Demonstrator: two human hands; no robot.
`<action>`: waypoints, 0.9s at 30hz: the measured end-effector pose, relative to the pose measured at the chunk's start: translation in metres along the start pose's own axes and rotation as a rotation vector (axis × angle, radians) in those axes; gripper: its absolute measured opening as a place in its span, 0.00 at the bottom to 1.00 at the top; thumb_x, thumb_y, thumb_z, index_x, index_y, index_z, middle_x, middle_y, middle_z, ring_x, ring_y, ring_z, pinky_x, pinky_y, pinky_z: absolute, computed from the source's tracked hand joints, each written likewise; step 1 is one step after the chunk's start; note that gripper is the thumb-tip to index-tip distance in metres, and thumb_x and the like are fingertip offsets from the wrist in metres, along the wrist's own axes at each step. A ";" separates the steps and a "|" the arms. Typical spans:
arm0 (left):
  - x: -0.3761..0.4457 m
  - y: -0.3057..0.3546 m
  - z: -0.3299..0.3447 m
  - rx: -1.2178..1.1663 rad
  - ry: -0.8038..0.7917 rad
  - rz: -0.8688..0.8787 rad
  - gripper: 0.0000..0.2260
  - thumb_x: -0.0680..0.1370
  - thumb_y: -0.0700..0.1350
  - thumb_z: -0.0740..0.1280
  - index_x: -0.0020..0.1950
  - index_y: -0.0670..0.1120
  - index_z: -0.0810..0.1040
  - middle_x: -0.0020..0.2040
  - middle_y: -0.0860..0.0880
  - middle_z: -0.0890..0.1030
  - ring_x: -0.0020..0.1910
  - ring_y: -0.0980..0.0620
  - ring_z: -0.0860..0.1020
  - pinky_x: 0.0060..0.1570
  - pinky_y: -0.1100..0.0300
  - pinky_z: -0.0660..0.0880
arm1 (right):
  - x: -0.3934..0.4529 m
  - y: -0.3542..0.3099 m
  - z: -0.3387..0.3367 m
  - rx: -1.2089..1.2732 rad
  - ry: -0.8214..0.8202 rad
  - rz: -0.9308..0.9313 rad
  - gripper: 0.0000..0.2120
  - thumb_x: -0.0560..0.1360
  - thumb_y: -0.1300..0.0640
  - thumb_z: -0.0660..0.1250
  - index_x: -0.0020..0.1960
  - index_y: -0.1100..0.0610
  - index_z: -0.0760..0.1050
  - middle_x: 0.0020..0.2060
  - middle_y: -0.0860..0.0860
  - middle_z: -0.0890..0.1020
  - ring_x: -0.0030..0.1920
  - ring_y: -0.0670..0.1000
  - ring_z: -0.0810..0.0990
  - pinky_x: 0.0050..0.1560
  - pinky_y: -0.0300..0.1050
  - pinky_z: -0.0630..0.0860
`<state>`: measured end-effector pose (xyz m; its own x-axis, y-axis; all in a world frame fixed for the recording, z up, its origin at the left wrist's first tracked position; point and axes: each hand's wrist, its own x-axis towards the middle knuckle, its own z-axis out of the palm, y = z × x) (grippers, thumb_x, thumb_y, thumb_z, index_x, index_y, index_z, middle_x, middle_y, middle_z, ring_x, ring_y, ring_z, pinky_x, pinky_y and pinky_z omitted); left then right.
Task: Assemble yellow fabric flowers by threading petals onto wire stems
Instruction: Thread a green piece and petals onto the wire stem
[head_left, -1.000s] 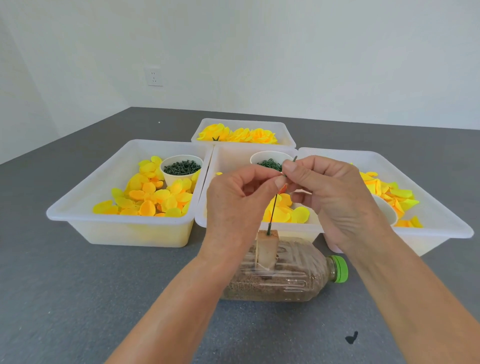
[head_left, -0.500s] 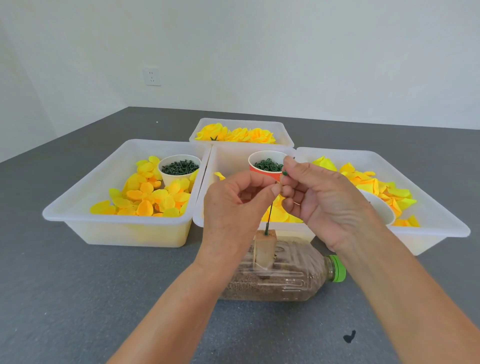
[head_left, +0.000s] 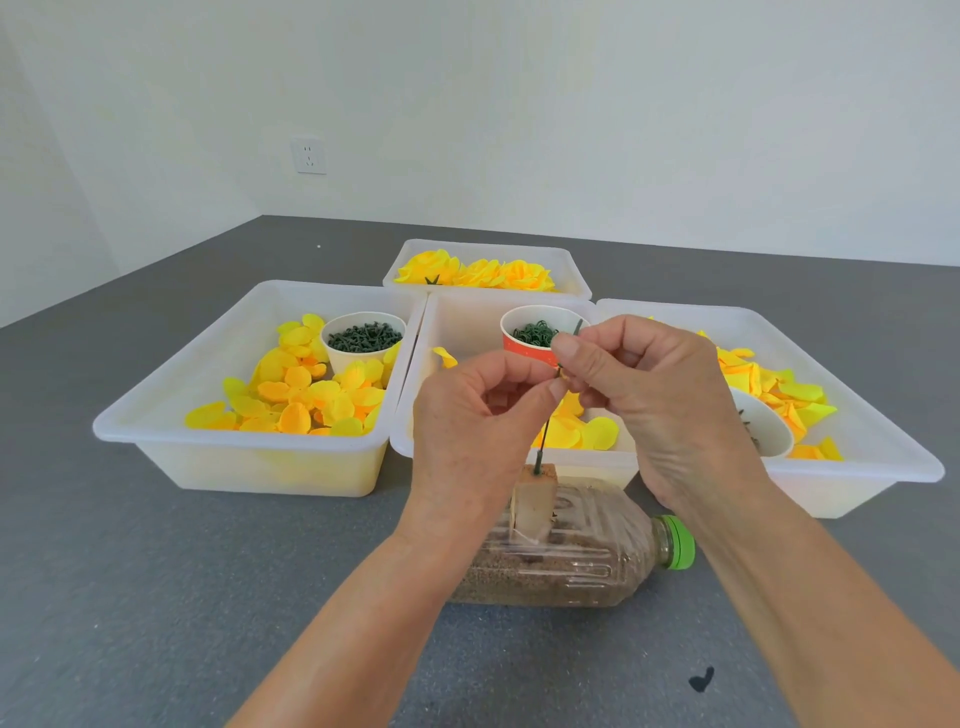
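both hands, left hand (head_left: 478, 415) and right hand (head_left: 644, 395), pinch the wire stem (head_left: 545, 431) standing in the block (head_left: 537, 499), so we keep it upright while threading gently downward.

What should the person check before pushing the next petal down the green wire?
1. Wire stem stands in the block: ok.
2. Bottle under the block lies flat on the table: ok.
3. Left hand and right hand both pinch near the stem's top: ok.
4. Petal really on the wire: cannot tell, fingers hide it.
5. More petals ready in the middle tray: ok.
6. Orange cup upright behind the hands: ok.
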<state>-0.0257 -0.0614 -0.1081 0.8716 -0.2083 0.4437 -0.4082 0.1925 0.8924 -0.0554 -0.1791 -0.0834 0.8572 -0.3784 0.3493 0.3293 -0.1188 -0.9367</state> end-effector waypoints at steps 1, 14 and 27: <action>0.000 0.000 0.000 0.000 0.001 0.002 0.06 0.71 0.35 0.72 0.38 0.45 0.82 0.32 0.54 0.82 0.33 0.60 0.77 0.37 0.69 0.73 | 0.000 0.000 0.000 -0.011 -0.001 -0.014 0.06 0.68 0.60 0.73 0.33 0.55 0.79 0.25 0.49 0.79 0.25 0.44 0.73 0.28 0.35 0.72; -0.001 0.000 -0.001 0.043 0.002 -0.009 0.07 0.70 0.35 0.73 0.36 0.48 0.82 0.31 0.52 0.82 0.32 0.58 0.77 0.37 0.64 0.75 | 0.000 0.004 -0.010 -0.012 -0.161 -0.046 0.04 0.62 0.54 0.73 0.37 0.48 0.84 0.31 0.46 0.84 0.31 0.42 0.78 0.33 0.35 0.75; -0.003 -0.001 -0.001 0.069 0.011 -0.029 0.08 0.71 0.40 0.73 0.34 0.51 0.82 0.31 0.54 0.82 0.32 0.59 0.77 0.36 0.66 0.75 | -0.003 0.006 -0.002 -0.029 -0.078 -0.108 0.06 0.67 0.65 0.73 0.35 0.56 0.80 0.26 0.46 0.81 0.27 0.41 0.76 0.30 0.33 0.72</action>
<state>-0.0277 -0.0602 -0.1100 0.8864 -0.2020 0.4165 -0.3997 0.1199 0.9088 -0.0567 -0.1809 -0.0905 0.8458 -0.2898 0.4478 0.4106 -0.1822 -0.8934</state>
